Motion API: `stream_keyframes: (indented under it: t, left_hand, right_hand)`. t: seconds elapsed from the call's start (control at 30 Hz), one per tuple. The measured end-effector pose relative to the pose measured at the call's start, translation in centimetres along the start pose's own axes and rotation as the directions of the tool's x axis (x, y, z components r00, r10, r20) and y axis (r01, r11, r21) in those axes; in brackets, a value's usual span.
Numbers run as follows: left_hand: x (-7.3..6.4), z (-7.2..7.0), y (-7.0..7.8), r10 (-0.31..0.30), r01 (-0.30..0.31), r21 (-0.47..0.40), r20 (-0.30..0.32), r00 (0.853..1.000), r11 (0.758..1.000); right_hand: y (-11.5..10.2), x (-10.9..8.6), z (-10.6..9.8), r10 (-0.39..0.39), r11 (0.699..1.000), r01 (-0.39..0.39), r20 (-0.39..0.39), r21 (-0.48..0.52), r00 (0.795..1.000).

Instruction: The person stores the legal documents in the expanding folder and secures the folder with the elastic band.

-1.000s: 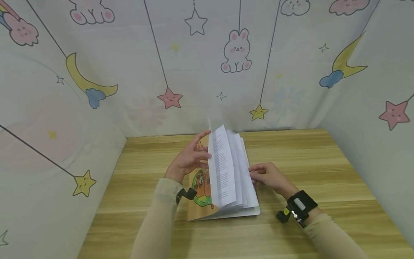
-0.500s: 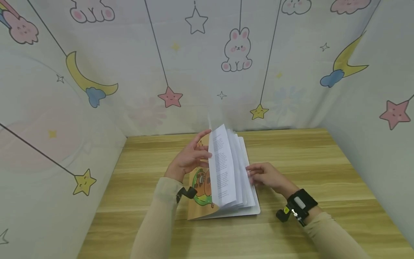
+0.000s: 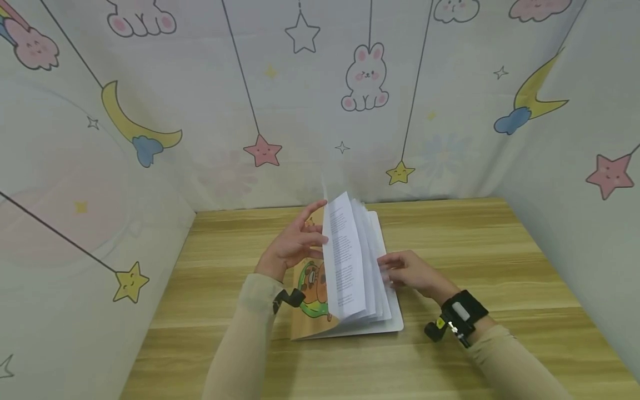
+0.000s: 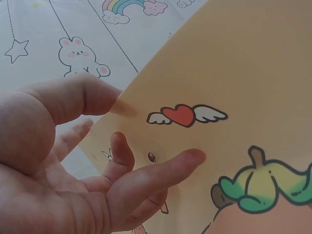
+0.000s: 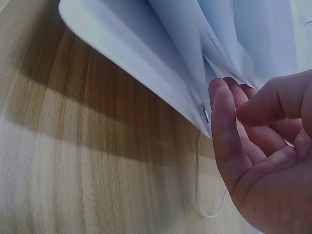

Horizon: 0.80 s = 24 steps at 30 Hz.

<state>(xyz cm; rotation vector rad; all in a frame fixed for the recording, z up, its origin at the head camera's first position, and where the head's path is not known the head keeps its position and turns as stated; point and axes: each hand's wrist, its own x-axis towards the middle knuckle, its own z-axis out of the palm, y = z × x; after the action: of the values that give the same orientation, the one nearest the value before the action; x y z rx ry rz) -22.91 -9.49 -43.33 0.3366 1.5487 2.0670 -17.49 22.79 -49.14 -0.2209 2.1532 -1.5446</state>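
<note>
A book (image 3: 312, 289) lies partly opened on the wood-grain table (image 3: 450, 355), its tan cover printed with a cartoon animal. Its white pages (image 3: 345, 250) stand fanned, and printed text shows on the front one. My left hand (image 3: 287, 247) is at the upraised cover, fingers spread and lightly bent against it. In the left wrist view the cover (image 4: 239, 87) carries a winged heart, with a fingertip touching its edge. My right hand (image 3: 417, 275) pinches at the right edges of several pages; in the right wrist view its thumb and fingertips meet beside the sheets (image 5: 180, 44).
White fabric walls (image 3: 305, 111) with printed bunnies, stars and moons enclose the table at the back and sides. A thin pale cord (image 5: 199, 195) loops near the right hand. Black wrist mounts (image 3: 465, 316) sit on the forearms.
My right hand has shifted slightly left along with the page edges, uncovering more of the white back cover. My left hand stays nearly still at the raised cover.
</note>
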Motion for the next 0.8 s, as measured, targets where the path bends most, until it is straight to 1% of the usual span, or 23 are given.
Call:
stream_keyframes:
  t: [0.2,0.37,0.5,0.6,0.8]
  left_hand:
    - [0.02,-0.02,-0.07,0.005,-0.005,0.004,-0.002,1.000,1.000]
    - [-0.02,0.03,-0.07,0.009,-0.009,0.010,-0.003,1.000,1.000]
    - [-0.03,0.01,-0.11,0.012,-0.012,0.015,0.002,1.000,1.000]
    - [-0.04,0.01,-0.14,0.012,-0.012,0.012,0.005,1.000,1.000]
    - [0.04,0.04,-0.15,0.010,-0.010,0.014,0.012,1.000,1.000]
  right_hand:
    - [0.01,-0.14,0.06,0.012,0.998,-0.015,0.043,0.062,0.999]
    - [0.12,-0.10,0.17,-0.021,0.996,0.012,0.105,0.090,0.994]
    - [0.17,-0.10,0.35,-0.048,0.996,0.038,0.137,0.079,0.989]
    - [0.21,-0.19,0.35,-0.046,0.997,0.038,0.130,0.064,0.990]
    - [0.55,-0.26,-0.16,-0.032,0.999,0.031,0.076,0.005,0.997]
